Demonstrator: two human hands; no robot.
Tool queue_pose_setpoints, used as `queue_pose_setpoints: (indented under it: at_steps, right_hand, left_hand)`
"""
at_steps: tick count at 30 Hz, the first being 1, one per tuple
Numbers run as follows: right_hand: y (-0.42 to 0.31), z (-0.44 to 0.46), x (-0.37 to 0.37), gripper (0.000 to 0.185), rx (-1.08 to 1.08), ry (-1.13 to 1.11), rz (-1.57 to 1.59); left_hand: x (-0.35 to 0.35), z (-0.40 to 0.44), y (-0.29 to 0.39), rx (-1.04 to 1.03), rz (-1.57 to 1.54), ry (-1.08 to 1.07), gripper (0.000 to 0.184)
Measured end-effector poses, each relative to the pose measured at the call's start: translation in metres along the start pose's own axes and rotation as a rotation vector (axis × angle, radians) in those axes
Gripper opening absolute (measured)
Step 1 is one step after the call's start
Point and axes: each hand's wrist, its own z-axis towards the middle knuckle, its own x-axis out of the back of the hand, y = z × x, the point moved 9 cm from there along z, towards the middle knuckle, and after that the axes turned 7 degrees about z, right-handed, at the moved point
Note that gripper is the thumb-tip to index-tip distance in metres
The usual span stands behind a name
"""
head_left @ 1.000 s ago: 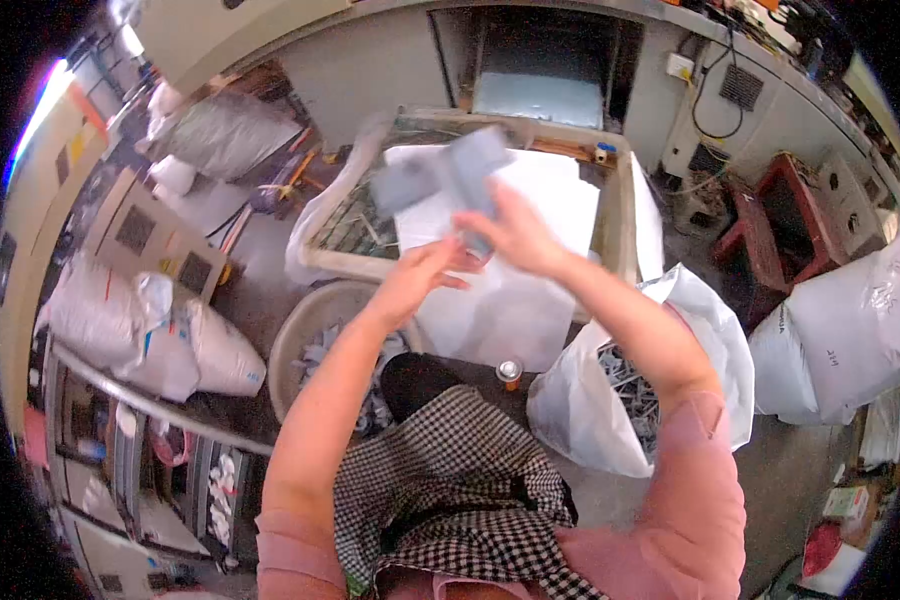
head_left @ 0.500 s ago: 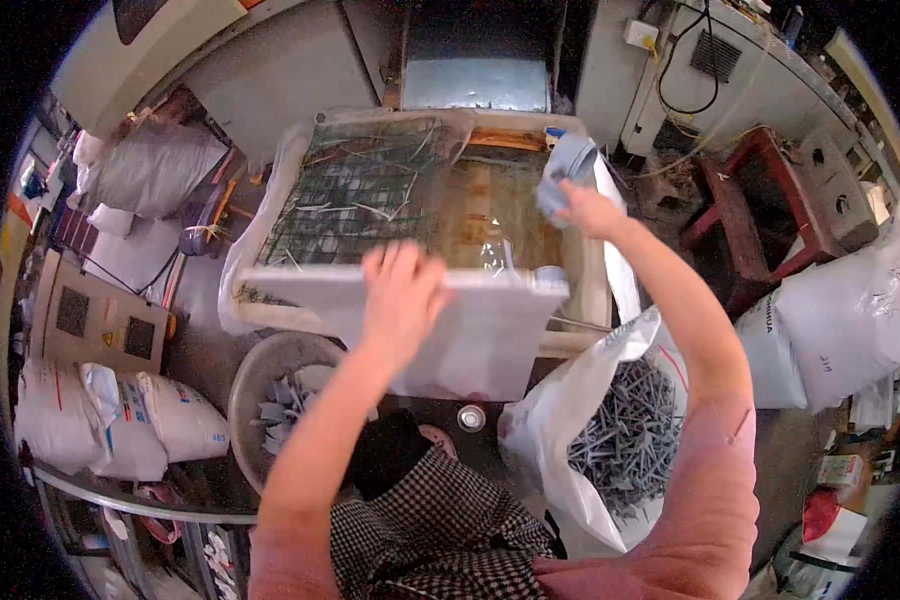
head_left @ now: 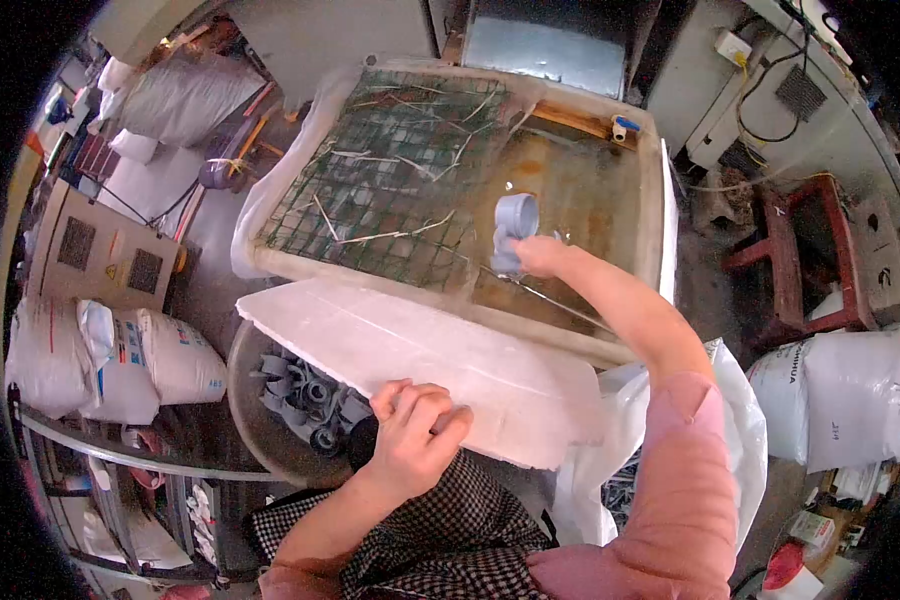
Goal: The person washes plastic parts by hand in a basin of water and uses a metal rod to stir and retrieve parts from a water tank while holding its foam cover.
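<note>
My left hand (head_left: 420,440) has its fingers curled over the near edge of a white foam-like board (head_left: 420,350). The board slants across the near side of a water-filled tub (head_left: 535,325), above my lap. Over the water, my right hand (head_left: 540,256) is closed around grey plastic pipe fittings (head_left: 515,218). How many fittings it holds I cannot tell. A green mesh (head_left: 370,165) with pale thin sticks on it covers the tub's left part. Partly beneath the board, a round bin (head_left: 260,430) contains several grey fittings (head_left: 310,400).
At the right, an open white sack (head_left: 735,430) holds grey sprue sticks, mostly behind my right arm. A dark red metal frame (head_left: 780,250) stands beyond it. Full white bags (head_left: 180,360) and a curved metal rail (head_left: 150,455) lie to the left. A blue-handled valve (head_left: 624,125) sits in the tub's far corner.
The white board has tipped from steep to flatter and come nearer to me with my left hand. My right hand has brought the grey fittings from the tub's right edge in over the water.
</note>
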Motion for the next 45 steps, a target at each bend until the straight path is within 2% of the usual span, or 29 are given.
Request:
queue_pose_setpoints:
  at_steps: [1,3,5,9,12,13,15,16,18,19,22,26,28,29,31,32,33,35,37,39,41,42,43,45]
  right_hand:
    - [-0.003,0.002,-0.014,0.033,0.018,-0.128,-0.048]
    - [-0.003,0.009,-0.029,0.022,0.085,-0.139,0.045]
    - [-0.002,0.01,-0.048,0.023,0.114,-0.257,-0.28]
    - [-0.009,0.024,-0.063,0.022,0.175,-0.194,-0.549]
    - [0.032,0.064,-0.099,0.029,-0.089,-0.328,-0.768]
    - [0.043,0.08,-0.108,0.029,-0.084,-0.327,-0.773]
    - [0.101,0.106,-0.138,0.024,-0.279,-0.479,-0.841]
    - [0.114,0.114,-0.147,0.024,-0.273,-0.479,-0.846]
    - [0.127,0.127,-0.155,0.019,-0.169,-0.456,-1.298]
    - [0.115,0.119,-0.147,0.019,-0.163,-0.459,-1.298]
    - [0.085,0.087,-0.115,0.02,-0.038,-0.629,-1.653]
    - [0.07,0.102,-0.112,0.018,-0.076,-0.632,-1.587]
    - [0.064,0.132,-0.123,0.011,0.073,-0.463,-1.716]
    - [0.073,0.143,-0.132,0.011,0.077,-0.459,-1.716]
    - [0.083,0.174,-0.159,0.008,0.192,-0.267,-1.228]
    - [0.082,0.173,-0.16,0.008,0.194,-0.267,-1.229]
    - [0.063,0.167,-0.15,0.01,0.24,-0.062,-1.003]
    - [0.037,0.145,-0.129,0.014,0.28,0.132,-0.771]
    - [-0.004,0.117,-0.128,0.016,0.531,0.133,-0.936]
    - [-0.005,0.127,-0.141,0.015,0.578,0.112,-0.84]
    - [-0.024,0.118,-0.154,0.017,0.909,0.298,-0.863]
    - [-0.047,0.103,-0.135,0.022,0.753,0.054,-0.856]
    - [-0.054,0.104,-0.138,0.022,0.751,0.053,-0.854]
    - [-0.054,0.109,-0.114,0.025,0.553,0.248,-0.673]
  left_hand:
    - [-0.002,-0.001,-0.002,0.002,-0.003,-0.012,0.023]
    - [-0.004,-0.004,-0.005,0.009,-0.011,-0.027,0.022]
    - [-0.003,-0.006,-0.004,-0.015,-0.005,-0.004,0.024]
    - [-0.003,-0.006,-0.005,-0.02,-0.016,0.01,0.025]
    - [-0.004,-0.008,-0.009,-0.013,-0.035,-0.04,0.026]
    - [-0.003,-0.008,-0.009,-0.019,-0.032,-0.049,0.026]
    - [-0.002,-0.01,-0.011,-0.02,-0.023,-0.055,0.026]
    - [-0.002,-0.012,-0.011,-0.031,-0.02,-0.052,0.026]
    - [-0.002,-0.014,-0.011,-0.033,-0.017,-0.052,0.025]
    - [-0.003,-0.014,-0.011,-0.03,-0.025,-0.066,0.025]
    - [-0.005,-0.015,-0.011,-0.023,-0.033,-0.077,0.024]
    - [-0.005,-0.016,-0.014,-0.008,-0.056,-0.085,0.025]
    - [-0.005,-0.016,-0.015,-0.008,-0.051,-0.091,0.024]
    - [-0.005,-0.015,-0.015,-0.012,-0.048,-0.096,0.024]
    - [-0.006,-0.015,-0.016,-0.012,-0.043,-0.109,0.023]
    - [-0.008,-0.014,-0.016,-0.011,-0.041,-0.121,0.023]
    - [-0.01,-0.015,-0.016,-0.009,-0.041,-0.121,0.023]
    - [-0.01,-0.016,-0.016,-0.01,-0.054,-0.079,0.021]
    - [-0.013,-0.015,-0.016,-0.007,-0.051,-0.095,0.02]
    - [-0.016,-0.012,-0.016,-0.011,-0.046,-0.112,0.019]
    - [-0.018,-0.011,-0.016,0.005,-0.027,-0.12,0.019]
    - [-0.019,-0.01,-0.016,0.003,-0.029,-0.121,0.019]
    - [-0.019,-0.011,-0.016,0.004,-0.036,-0.111,0.019]
    - [-0.019,-0.011,-0.016,0.007,-0.047,-0.101,0.02]
